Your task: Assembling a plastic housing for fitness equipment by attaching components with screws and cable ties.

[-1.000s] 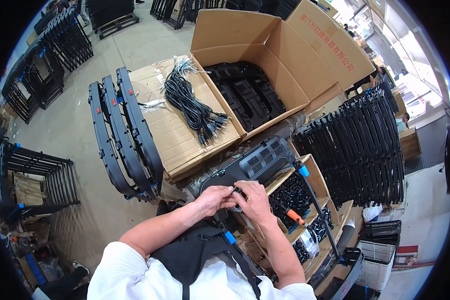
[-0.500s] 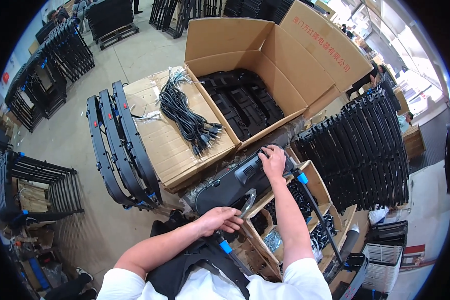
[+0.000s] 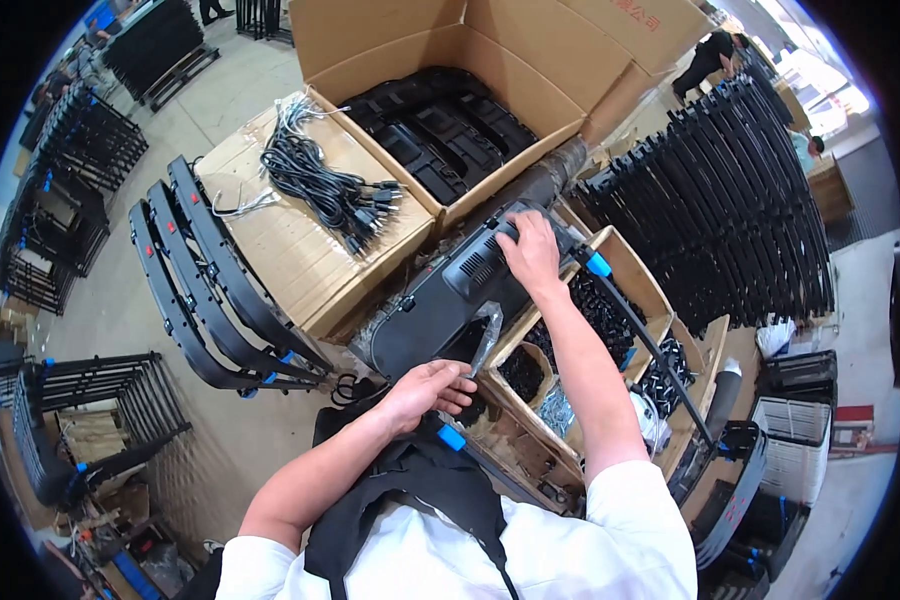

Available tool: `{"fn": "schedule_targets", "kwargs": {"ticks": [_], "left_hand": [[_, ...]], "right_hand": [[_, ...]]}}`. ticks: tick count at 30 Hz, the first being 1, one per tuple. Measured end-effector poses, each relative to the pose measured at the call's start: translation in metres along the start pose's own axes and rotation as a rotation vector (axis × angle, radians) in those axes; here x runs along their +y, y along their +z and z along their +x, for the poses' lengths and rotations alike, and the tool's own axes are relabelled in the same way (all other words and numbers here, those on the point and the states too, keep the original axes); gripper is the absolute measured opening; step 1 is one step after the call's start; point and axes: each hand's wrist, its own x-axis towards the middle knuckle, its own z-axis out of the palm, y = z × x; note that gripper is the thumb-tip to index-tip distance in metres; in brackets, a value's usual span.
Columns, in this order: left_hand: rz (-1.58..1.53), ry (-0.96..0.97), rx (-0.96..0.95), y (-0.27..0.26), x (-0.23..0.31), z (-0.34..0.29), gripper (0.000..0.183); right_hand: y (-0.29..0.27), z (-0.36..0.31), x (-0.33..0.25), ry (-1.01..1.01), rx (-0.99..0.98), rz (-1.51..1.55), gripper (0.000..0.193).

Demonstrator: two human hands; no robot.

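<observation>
A long black plastic cover (image 3: 410, 325) with a raised, slotted vent section lies in front of me. My right hand (image 3: 532, 250) rests on the cover's far right end, fingers bent over it and thumb apart. Near the cover's front edge, my left hand (image 3: 430, 392) has thumb and forefinger together on the lower end of a clear plastic bag (image 3: 486, 335). The bag stands up from those fingertips. Its contents, if any, cannot be made out. A black bar with a blue end (image 3: 598, 264) runs from beside my right wrist toward the lower right.
Coiled black power cords (image 3: 320, 185) lie on a closed carton (image 3: 260, 235). Behind stands an open carton (image 3: 540, 90) of black plastic parts. A wooden tray (image 3: 515, 425) of small fasteners is under my right forearm. Black frames (image 3: 710, 210) are stacked at right; curved frames (image 3: 205, 285) stand left.
The whole view has shifted, so the cartons and cover appear higher and farther left. My right hand stays on the cover's far end, and my left stays at the plastic bag.
</observation>
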Motion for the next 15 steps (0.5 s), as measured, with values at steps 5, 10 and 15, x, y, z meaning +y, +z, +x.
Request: {"fn": "schedule_targets", "kwargs": {"ticks": [5,10,15], "left_hand": [[-0.088,0.027,0.056,-0.005,-0.013,-0.009,0.04],[0.03,0.001,-0.014,0.02,-0.037,0.015,0.041],[0.06,-0.008,0.039,0.026,-0.049,0.029,0.037]], "right_hand": [[-0.052,-0.112,-0.003,0.194,-0.335,0.208,0.023],[-0.014,-0.259,0.062,0.305,-0.748,-0.072,0.034],[0.021,-0.256,0.043,0.32,-0.79,-0.074,0.059]]}}
